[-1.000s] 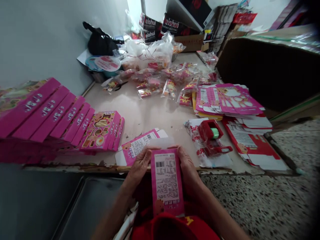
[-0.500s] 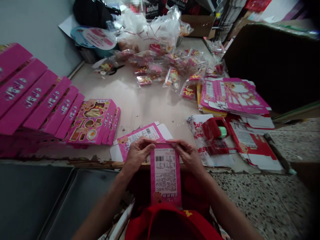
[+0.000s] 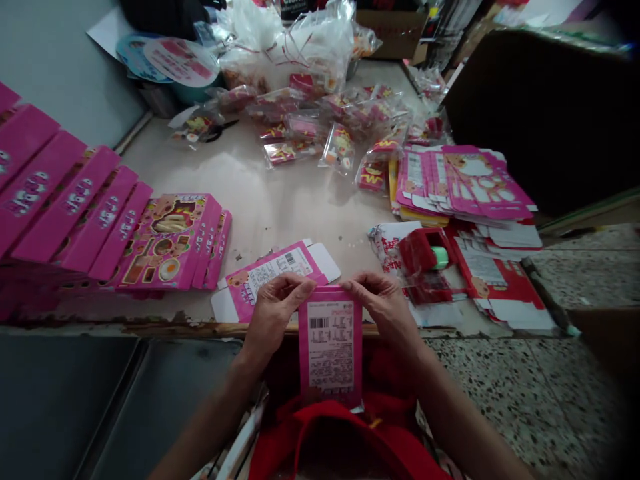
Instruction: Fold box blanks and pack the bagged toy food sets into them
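Observation:
A pink printed carton (image 3: 330, 347) hangs upright in front of me at the table edge, its barcode and text side toward me. My left hand (image 3: 275, 310) pinches its top left corner between thumb and fingers. At the top right corner my right hand (image 3: 383, 307) grips it the same way. The lower end of the carton meets my red apron (image 3: 345, 440). Just beyond my left hand, a flat pink carton (image 3: 273, 270) with white flaps lies on the table (image 3: 215, 167).
Filled pink boxes (image 3: 170, 240) stand stacked at the left. Clear bags of small toys (image 3: 340, 147) spread across the back. Flat pink cartons (image 3: 465, 180) and red cartons (image 3: 500, 280) pile at the right, beside a red tape dispenser (image 3: 425, 257). A dark bench (image 3: 165, 400) sits below left.
My view has shifted slightly, so the table things sit a little higher and farther left. Both hands keep their hold on the carton's top edge, with the fold at the top more visible now.

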{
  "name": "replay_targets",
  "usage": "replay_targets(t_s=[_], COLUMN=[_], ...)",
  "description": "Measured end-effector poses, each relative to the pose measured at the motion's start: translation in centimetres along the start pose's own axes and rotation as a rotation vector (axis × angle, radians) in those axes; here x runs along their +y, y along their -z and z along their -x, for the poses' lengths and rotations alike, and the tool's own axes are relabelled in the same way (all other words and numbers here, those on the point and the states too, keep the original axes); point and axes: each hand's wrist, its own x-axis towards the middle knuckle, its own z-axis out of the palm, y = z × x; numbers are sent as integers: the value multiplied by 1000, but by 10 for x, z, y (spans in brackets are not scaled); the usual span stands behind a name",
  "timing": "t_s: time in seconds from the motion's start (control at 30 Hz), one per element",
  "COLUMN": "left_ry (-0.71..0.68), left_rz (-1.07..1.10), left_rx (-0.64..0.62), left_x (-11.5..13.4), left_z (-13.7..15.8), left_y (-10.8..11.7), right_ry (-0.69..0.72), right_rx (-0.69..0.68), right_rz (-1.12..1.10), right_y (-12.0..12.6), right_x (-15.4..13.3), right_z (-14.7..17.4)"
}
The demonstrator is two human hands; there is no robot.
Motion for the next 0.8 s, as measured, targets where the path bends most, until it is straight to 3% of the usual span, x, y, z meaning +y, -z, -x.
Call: replay_targets(t_s=[0.13, 0.23, 0.27, 0.33, 0.43, 0.47, 0.57, 0.67, 0.8], left_ry=[112, 120, 95, 38, -93, -138, -231, -271, -352], left_rz=[82, 102, 97, 89, 87, 80, -15, -153, -222], left_rx=[-123, -82, -48, 3, 32, 30, -23, -57, 43], left_x=[-20, -17, -11, 6, 34, 41, 52, 50, 48], left_z=[19, 23, 21, 13, 0, -2, -1, 8, 17], left_y=[-1, -16, -22, -33, -44, -47, -51, -53, -50], right_ry=[-40, 165, 254, 364, 306, 237, 48, 32, -9], right_rx=[-153, -129, -77, 153, 584, 597, 398, 344, 353], right_rz=[24, 254, 349, 502, 621, 630, 549, 457, 295], right_y=[15, 27, 35, 57, 106, 122, 151, 149, 133], right_x=[17, -4, -16, -41, -61, -62, -52, -46, -55], right_z=[17, 46, 56, 73, 82, 79, 62, 43, 38])
